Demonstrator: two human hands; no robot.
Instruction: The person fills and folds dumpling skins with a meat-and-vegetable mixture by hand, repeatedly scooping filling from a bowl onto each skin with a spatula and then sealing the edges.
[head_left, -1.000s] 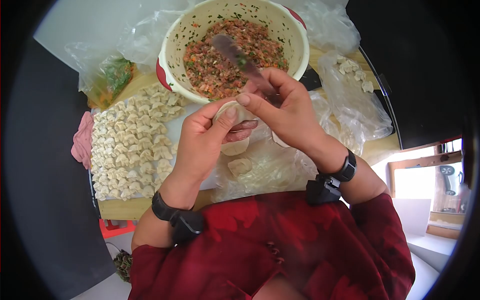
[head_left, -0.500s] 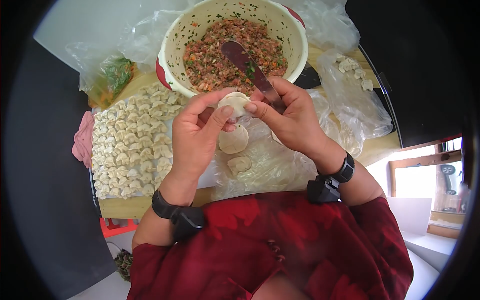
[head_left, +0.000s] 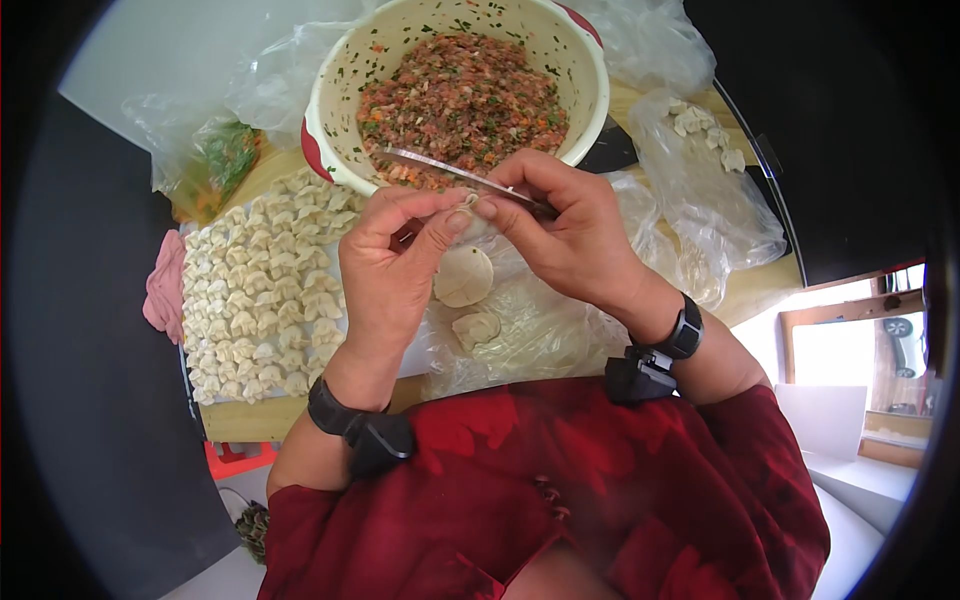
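A folded dumpling (head_left: pixel 477 229) is pinched between the fingertips of both hands, just in front of the bowl. My left hand (head_left: pixel 392 262) closes on its left side with thumb and fingers. On the right side, my right hand (head_left: pixel 572 232) presses the dough edge with its thumb and also grips a metal filling spatula (head_left: pixel 432 164), whose blade points left over the bowl. Below the hands lie a round dough wrapper (head_left: pixel 464 277) and another piece of wrapper (head_left: pixel 476 329) on clear plastic. The large bowl (head_left: pixel 596 112) holds minced meat filling (head_left: pixel 462 100) with green and orange bits.
Rows of dumplings (head_left: pixel 262 290) cover a board on the left. A pink cloth (head_left: pixel 164 288) lies beyond them. Plastic bags (head_left: pixel 655 45) surround the bowl, one holding greens (head_left: pixel 230 155). More dough pieces (head_left: pixel 705 130) sit on plastic at the right. Crumpled plastic (head_left: pixel 550 335) spreads before me.
The dumpling has turned, and its edge is now pinched together between my thumbs. The spatula has tilted lower and swung left, showing its thin edge. The whole view has shifted slightly.
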